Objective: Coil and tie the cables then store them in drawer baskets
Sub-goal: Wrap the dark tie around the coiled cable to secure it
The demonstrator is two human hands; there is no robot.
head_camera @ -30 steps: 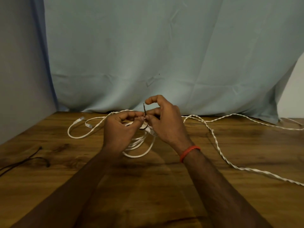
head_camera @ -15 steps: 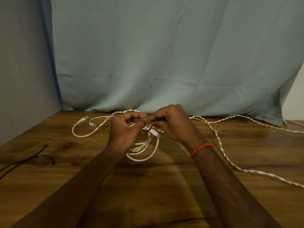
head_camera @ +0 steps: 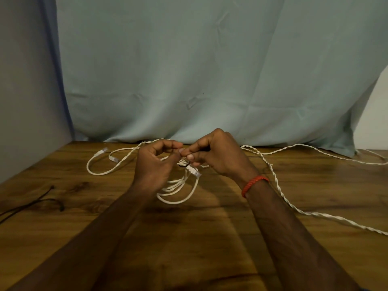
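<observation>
A coiled white cable (head_camera: 178, 192) hangs in several loops between my hands, just above the wooden table (head_camera: 189, 238). My left hand (head_camera: 155, 164) holds the top of the coil with curled fingers. My right hand (head_camera: 216, 156) pinches a thin black tie (head_camera: 184, 164) that wraps the coil's top. A white plug (head_camera: 193, 171) sticks out below the tie. The cable's top part is hidden behind my fingers.
A second white cable with two plugs (head_camera: 102, 162) lies loose at the left. A twisted white cord (head_camera: 279, 185) runs across the table to the right edge. A thin black cord (head_camera: 37, 203) lies at the far left. A pale blue curtain (head_camera: 210, 70) hangs behind.
The black tie stood upright between my fingers a second ago; now it lies wrapped round the coil. My right hand's fingers have curled down onto it. Both hands stay in place.
</observation>
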